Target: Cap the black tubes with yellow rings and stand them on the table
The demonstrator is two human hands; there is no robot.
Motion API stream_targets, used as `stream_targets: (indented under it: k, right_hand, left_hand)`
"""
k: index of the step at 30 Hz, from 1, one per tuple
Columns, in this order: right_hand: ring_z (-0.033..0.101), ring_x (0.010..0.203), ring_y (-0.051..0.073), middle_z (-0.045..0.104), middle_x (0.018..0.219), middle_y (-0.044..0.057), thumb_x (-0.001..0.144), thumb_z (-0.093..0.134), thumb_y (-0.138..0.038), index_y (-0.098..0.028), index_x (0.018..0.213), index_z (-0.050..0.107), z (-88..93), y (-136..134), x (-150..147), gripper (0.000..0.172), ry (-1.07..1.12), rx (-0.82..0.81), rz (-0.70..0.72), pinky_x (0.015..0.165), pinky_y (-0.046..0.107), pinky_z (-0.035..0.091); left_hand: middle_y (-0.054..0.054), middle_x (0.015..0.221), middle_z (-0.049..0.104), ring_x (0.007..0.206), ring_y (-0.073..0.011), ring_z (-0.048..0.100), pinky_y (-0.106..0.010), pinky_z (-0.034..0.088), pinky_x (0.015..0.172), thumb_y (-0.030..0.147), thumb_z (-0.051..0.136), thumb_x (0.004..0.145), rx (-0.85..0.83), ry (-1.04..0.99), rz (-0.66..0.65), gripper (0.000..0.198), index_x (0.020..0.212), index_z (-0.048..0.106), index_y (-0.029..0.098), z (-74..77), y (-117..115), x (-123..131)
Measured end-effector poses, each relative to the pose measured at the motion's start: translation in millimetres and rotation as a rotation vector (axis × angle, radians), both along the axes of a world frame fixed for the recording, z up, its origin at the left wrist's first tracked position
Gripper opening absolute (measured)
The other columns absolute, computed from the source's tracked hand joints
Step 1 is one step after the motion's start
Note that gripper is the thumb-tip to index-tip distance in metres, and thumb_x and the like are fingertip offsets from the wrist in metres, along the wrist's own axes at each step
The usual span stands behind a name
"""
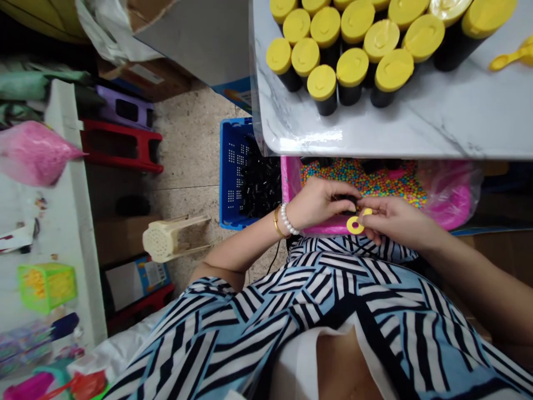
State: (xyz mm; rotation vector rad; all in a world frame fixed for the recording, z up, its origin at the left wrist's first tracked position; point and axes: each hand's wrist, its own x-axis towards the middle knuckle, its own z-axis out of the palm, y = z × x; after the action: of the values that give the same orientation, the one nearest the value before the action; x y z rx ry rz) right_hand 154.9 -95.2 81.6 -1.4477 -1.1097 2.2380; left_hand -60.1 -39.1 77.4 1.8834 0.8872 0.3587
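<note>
Over the pink basin (458,208), my two hands meet close together. My left hand (322,203) is closed around a dark piece (347,201) that looks like a black tube, mostly covered by the fingers. My right hand (391,219) pinches a small yellow plastic piece with a ring-shaped end (355,225); the rest of it is partly behind the fingers. Many small multicoloured balls (375,180) lie in the basin beyond my hands. Several black tubes with yellow caps (322,83) stand on the marble-patterned table (437,122) above.
A blue basket (229,178) with black tubes (262,183) stands left of the basin. A yellow spoon-like piece (514,54) lies on the table at right. On the floor are a cream stool (160,241) and a red stool (120,144). A white table (89,250) runs along the left.
</note>
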Motion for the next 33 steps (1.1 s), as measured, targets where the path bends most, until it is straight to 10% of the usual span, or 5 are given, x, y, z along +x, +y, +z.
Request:
stream_targets:
  k: [12,24,33]
  right_hand:
    - [0.051,0.052,0.008,0.056,0.063,-0.004,0.083,0.067,-0.046,-0.017,0.109,0.059,-3.9,-11,-4,0.040,0.023,-0.018,0.060,0.051,0.019,0.045]
    - [0.061,0.071,0.007,0.065,0.094,0.000,0.093,0.068,-0.037,-0.028,0.160,0.043,2.5,-32,-4,0.072,0.015,0.388,-0.114,0.065,0.019,0.055]
    - [0.069,0.061,0.013,0.075,0.083,0.004,0.074,0.088,-0.026,-0.021,0.102,0.079,35.9,-12,24,0.029,-0.219,0.501,-0.576,0.064,0.023,0.062]
  left_hand:
    - [-0.007,0.115,0.080,0.129,-0.0231,0.069,-0.038,0.057,0.111,0.028,0.076,0.092,0.114,-0.061,0.010,0.024,0.115,0.079,0.022,-9.9,-14,-16]
    - [-0.018,0.161,0.047,0.141,-0.0257,0.059,-0.043,0.057,0.113,0.045,0.065,0.099,0.470,-0.056,0.240,0.051,0.144,0.056,0.022,6.4,-46,-19]
    - [-0.007,0.124,0.077,0.118,-0.0159,0.070,-0.035,0.055,0.109,0.030,0.053,0.106,0.697,-0.173,0.212,0.025,0.123,0.066,0.019,32.3,-22,9]
